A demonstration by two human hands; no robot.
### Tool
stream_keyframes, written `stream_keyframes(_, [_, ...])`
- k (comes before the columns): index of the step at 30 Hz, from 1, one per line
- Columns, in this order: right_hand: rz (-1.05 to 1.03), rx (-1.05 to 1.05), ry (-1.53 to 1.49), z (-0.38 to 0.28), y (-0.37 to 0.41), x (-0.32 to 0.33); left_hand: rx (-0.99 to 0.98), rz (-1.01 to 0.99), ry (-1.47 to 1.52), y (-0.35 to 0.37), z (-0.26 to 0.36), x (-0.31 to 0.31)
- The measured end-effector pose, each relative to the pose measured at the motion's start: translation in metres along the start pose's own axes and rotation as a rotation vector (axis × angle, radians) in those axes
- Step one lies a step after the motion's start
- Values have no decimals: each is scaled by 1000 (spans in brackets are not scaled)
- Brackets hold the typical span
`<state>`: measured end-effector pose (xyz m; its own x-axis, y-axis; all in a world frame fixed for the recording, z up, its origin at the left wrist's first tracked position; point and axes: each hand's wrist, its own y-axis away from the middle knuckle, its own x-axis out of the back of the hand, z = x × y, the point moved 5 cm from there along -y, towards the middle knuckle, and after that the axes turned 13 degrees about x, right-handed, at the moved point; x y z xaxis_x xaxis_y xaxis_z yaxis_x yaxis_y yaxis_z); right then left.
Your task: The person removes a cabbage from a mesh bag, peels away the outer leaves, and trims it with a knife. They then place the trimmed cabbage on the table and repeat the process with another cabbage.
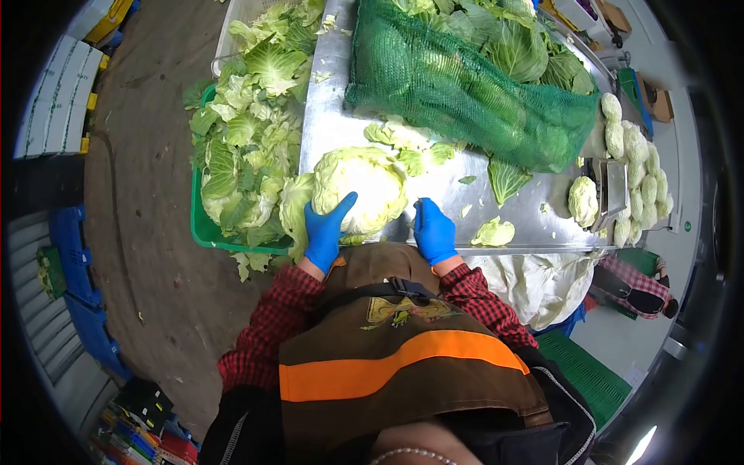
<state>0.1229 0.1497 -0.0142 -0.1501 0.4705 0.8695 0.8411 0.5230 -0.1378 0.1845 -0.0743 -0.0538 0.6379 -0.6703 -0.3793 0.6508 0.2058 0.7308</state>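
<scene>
A large pale cabbage (360,186) rests on the steel table at its near edge. My left hand (325,232), in a blue glove, grips its lower left side, thumb on top; the other fingers are partly hidden. A loose outer leaf (296,209) hangs beside that hand over the table's left edge. Just right of the cabbage, apart from it, is my right hand (435,232), also gloved in blue. Its fingers are closed around something small and dark that I cannot make out. Trimmed leaves (411,139) lie behind the cabbage.
A green crate (203,225) heaped with leaves stands left of the steel table (329,101). Green netting (465,101) with cabbages lies across the back. At right are a scale (616,186), a single cabbage (583,201) and stacked netted cabbages (637,170). Another person (635,287) is at far right.
</scene>
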Motion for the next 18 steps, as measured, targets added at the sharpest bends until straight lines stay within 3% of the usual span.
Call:
stream_keyframes(4, [-77,7,-66,-8,-9,5,-71,51,-58,-8,-7,3])
stream_keyframes(7, [-7,-139,-192,-28,-52,7,-43,72,-83,-7,-8,5])
stream_keyframes(9, [190,99,20,-42,-82,14,-55,79,-60,-7,-8,5])
stream_keyframes(10, [193,98,17,-31,-84,6,-58,80,-64,-7,-6,7])
stream_keyframes(14, [-151,-417,-98,55,-79,-38,-16,-6,-96,-15,1,23])
stream_keyframes(16, [-65,-484,-192,109,-47,-67,20,-82,-91,-17,7,34])
stream_keyframes(18, [-187,-510,-118,127,-43,-61,162,-182,-12,-15,9,39])
